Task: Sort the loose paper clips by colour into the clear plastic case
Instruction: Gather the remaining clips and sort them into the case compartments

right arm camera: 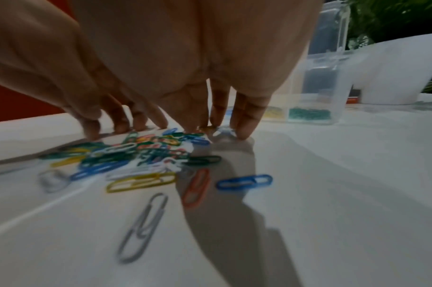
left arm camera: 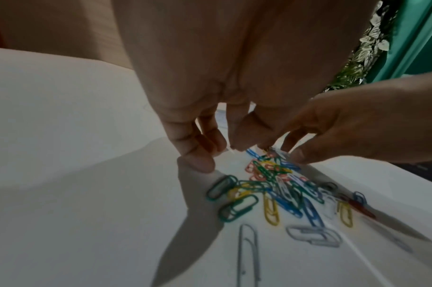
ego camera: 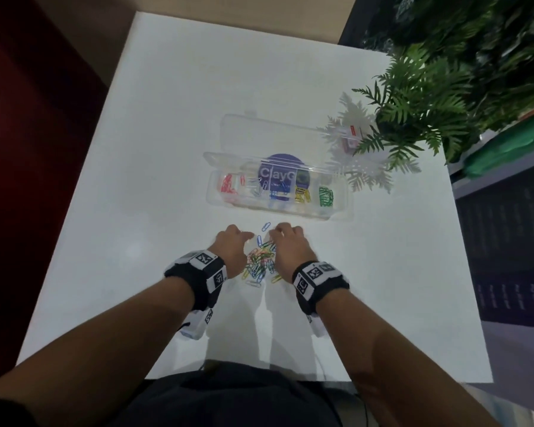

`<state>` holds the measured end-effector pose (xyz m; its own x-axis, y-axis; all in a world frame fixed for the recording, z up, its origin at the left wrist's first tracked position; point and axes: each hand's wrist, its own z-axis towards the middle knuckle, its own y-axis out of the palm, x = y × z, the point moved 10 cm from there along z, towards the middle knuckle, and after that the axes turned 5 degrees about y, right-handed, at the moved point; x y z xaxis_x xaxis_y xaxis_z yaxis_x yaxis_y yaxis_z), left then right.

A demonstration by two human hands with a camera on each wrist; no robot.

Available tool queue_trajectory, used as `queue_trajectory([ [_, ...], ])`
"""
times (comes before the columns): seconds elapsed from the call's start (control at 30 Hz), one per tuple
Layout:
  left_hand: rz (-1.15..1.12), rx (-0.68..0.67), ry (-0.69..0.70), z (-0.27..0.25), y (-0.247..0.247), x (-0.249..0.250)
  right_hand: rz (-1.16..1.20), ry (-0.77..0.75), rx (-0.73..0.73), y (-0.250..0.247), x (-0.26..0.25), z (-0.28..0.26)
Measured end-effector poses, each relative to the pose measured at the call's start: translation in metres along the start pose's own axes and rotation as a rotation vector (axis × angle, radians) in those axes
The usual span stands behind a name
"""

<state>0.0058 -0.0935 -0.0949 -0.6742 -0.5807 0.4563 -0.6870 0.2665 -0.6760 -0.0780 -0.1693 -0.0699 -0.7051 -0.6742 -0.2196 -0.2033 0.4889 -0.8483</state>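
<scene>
A heap of loose paper clips [ego camera: 259,263] [left arm camera: 271,184] [right arm camera: 136,155] in mixed colours lies between my wrists. Fingertips of my left hand [ego camera: 244,237] [left arm camera: 217,155] rest on the table at the heap's far left edge. A thin white sliver shows at the thumb tip; I cannot tell what it is. My right hand [ego camera: 275,234] [right arm camera: 217,130] stands with straight fingers pointing down, touching clips at the heap's far right edge. Just beyond, the clear case [ego camera: 216,192] [right arm camera: 332,97] lies with its lid [ego camera: 269,131] folded back. It holds red [ego camera: 227,184], yellow [ego camera: 302,194] and green clips [ego camera: 326,197] in separate compartments.
One blue clip [ego camera: 265,226] lies alone between the hands and the case. A fern [ego camera: 413,112] in a white pot [right arm camera: 394,73] stands at the right rear, with a small red-labelled box [ego camera: 350,135] beside it. The white table [ego camera: 136,211] ends close at left and right.
</scene>
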Motion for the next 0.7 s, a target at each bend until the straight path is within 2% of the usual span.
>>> queue_trajectory([
  [0.07, -0.034, 0.028, 0.014, -0.001, -0.002, -0.001, 0.085, -0.030, -0.028, 0.003, 0.003, -0.009],
  [0.13, -0.024, 0.080, -0.018, -0.003, -0.009, -0.008, 0.165, 0.044, 0.007, -0.007, 0.022, -0.008],
  [0.2, 0.020, 0.129, -0.080, -0.007, -0.016, -0.017, 0.175, 0.130, 0.025, -0.017, 0.038, -0.003],
  [0.27, 0.091, 0.161, -0.100, -0.010, -0.022, -0.016, 0.129, 0.123, -0.011, -0.020, 0.033, 0.004],
  [0.4, 0.162, 0.081, -0.013, 0.001, -0.012, 0.008, 0.024, -0.008, -0.053, -0.014, -0.008, 0.012],
  [0.53, 0.038, 0.028, 0.088, 0.007, 0.000, 0.018, -0.029, -0.097, -0.041, -0.001, -0.017, -0.007],
  [0.63, -0.142, 0.110, 0.146, -0.003, -0.007, 0.003, 0.040, -0.136, -0.076, 0.008, -0.003, -0.028],
  [0.7, -0.136, 0.217, 0.143, -0.011, -0.018, -0.016, 0.131, -0.047, -0.048, 0.000, 0.024, -0.033],
])
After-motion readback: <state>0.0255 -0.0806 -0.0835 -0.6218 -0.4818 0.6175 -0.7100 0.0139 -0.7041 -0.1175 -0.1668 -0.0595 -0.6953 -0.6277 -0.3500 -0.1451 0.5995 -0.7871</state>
